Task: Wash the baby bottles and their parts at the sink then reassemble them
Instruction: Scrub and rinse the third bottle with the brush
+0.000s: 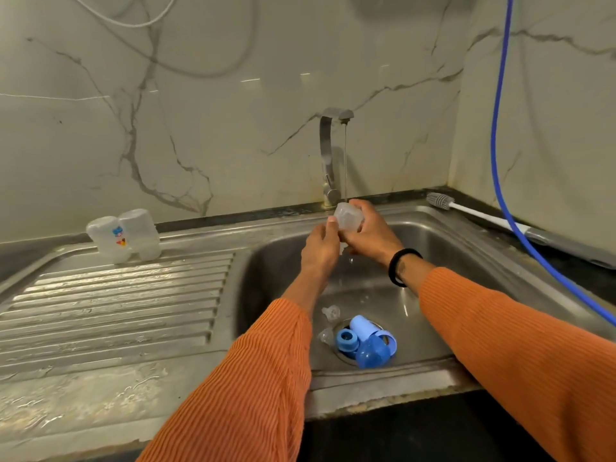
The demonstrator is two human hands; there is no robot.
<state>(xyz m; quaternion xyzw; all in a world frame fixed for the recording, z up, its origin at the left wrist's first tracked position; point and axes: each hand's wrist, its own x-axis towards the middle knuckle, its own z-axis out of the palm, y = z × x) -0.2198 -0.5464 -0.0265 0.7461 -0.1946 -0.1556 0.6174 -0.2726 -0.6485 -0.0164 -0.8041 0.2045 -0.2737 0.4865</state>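
Both hands hold a clear baby bottle [348,216] under the thin stream from the tap [330,155]. My right hand [371,233] grips the bottle from the right, fingers curled over its top. My left hand [320,248] pinches its left side with the thumb. Two more clear bottles [125,235] stand upside down on the drainboard at the back left. In the sink basin [443,261], around the drain, lie blue parts: a screw ring [347,340], a pale blue cap [363,326], a dark blue dome cap [372,355], and two clear teats [328,323].
A grey-headed bottle brush [466,208] with a white handle lies on the ledge behind the sink at the right. A blue hose [496,168] hangs down the right wall and crosses the counter. The ribbed drainboard [116,305] at the left is wet.
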